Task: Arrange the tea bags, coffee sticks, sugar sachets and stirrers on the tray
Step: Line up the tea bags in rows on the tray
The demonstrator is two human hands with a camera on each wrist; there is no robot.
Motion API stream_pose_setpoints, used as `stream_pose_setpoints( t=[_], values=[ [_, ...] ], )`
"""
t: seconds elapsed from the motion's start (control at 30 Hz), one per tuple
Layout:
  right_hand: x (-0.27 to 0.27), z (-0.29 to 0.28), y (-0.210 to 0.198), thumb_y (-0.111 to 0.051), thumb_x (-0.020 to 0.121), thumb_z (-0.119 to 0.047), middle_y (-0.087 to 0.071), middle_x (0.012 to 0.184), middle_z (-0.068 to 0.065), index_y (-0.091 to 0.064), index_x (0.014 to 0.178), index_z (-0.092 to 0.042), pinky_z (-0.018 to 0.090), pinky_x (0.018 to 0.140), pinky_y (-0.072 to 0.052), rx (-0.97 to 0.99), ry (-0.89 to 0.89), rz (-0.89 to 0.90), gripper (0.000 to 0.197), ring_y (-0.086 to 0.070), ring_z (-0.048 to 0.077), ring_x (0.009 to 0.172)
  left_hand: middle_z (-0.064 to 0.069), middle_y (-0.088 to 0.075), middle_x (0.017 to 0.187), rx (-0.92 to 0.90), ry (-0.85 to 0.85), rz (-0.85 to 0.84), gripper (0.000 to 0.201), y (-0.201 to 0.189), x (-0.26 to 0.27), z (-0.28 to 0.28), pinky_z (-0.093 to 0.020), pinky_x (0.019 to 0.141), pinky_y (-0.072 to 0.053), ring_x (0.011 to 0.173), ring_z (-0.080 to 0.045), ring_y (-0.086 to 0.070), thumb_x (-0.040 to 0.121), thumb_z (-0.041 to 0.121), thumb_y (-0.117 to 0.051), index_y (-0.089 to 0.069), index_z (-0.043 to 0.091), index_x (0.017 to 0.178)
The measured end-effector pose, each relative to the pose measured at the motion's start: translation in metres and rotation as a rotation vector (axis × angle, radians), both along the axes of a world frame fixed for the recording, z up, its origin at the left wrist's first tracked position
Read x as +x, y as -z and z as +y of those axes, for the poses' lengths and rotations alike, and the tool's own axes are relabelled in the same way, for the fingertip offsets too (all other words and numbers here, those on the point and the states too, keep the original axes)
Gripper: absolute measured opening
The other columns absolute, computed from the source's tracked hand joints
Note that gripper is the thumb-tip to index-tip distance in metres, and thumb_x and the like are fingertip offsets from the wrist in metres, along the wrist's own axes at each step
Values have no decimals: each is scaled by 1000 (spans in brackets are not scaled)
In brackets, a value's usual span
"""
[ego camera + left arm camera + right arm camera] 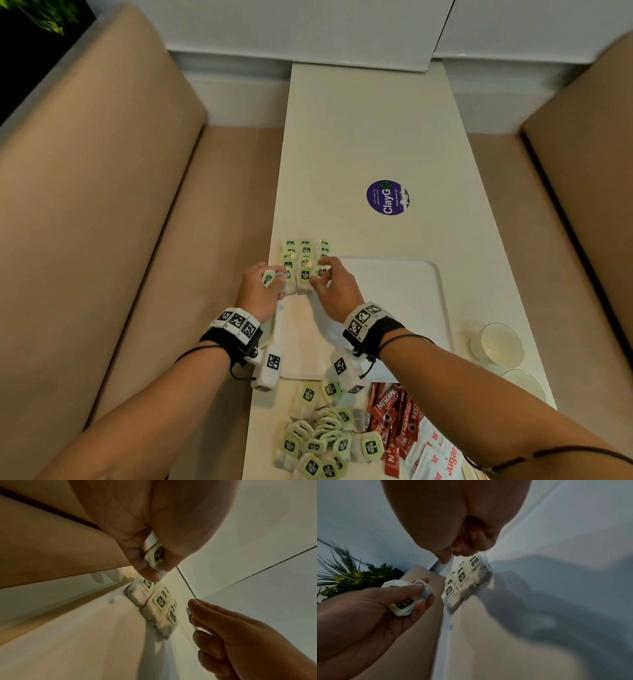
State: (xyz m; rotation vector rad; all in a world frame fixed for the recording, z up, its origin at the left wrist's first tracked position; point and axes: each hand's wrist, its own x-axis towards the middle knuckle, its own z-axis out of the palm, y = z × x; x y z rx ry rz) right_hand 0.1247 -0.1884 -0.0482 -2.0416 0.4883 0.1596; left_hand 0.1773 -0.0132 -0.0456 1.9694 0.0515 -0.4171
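A white tray lies on the table. At its far left corner, green-tagged tea bags lie in three neat columns, also seen in the left wrist view. My left hand hovers by the left column and pinches one tea bag between thumb and fingers. My right hand is at the right column with curled fingers; thumb and forefinger tips nearly meet above the nearest tag, with nothing visible between them. Loose tea bags, red coffee sticks and sugar sachets are heaped near me.
Two glass cups stand right of the tray near the table's edge. A purple sticker marks the white table beyond the tray. Beige benches flank the table on both sides. A plant sits behind the left bench.
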Motion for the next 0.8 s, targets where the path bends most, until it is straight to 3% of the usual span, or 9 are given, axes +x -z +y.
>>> stream_pose_setpoints(
  t=[0.1,0.17,0.23,0.3,0.37,0.57,0.8],
  values=[
    [0,3,2,-59,98,-27,-67,88,-5,-67,107,-21,28,75,-48,-52,-100,9,14,-61,10,77,-7,-70,94,-2,0,23,16,-2,-1,0,-23,56,-53,66,-17,-66,97,16,-61,-73,25,91],
    [-2,7,2,-59,98,-27,-68,90,-6,-72,109,-22,29,81,-49,-68,-235,89,18,-61,9,78,-4,-71,80,21,7,42,16,-1,-3,2,-23,52,-48,57,-12,-60,98,16,-59,-72,25,94],
    [-5,14,3,-59,98,-25,-68,104,-2,-68,126,-23,31,92,-49,-96,-381,187,29,-64,14,91,-4,-71,79,20,15,56,17,2,-3,6,-29,57,-53,56,-12,-60,98,15,-59,-70,27,93],
    [-7,20,6,-58,99,-23,-66,128,6,-59,139,-25,34,105,-46,-126,-464,244,40,-63,23,115,-3,-71,79,5,12,78,20,3,-4,7,-37,67,-58,59,-14,-61,97,13,-60,-70,29,89],
    [-6,26,7,-56,99,-21,-61,138,11,-51,146,-26,37,109,-43,-139,-497,274,47,-58,28,125,-2,-69,77,-19,6,105,22,1,-5,7,-40,70,-58,63,-18,-61,96,10,-61,-70,28,88],
    [1,35,7,-57,97,-19,-64,132,13,-41,150,-32,37,102,-44,-146,-517,262,56,-59,31,121,-6,-69,83,-76,54,163,18,-3,-3,3,-34,66,-52,69,-23,-60,95,5,-59,-70,19,93],
    [-1,8,14,-53,99,-23,-64,132,5,-65,127,-25,33,100,-48,-231,-372,258,30,-62,25,117,1,-69,91,-30,61,147,14,0,0,2,-36,70,-55,78,-22,-64,95,10,-60,-72,19,94]
  ],
)
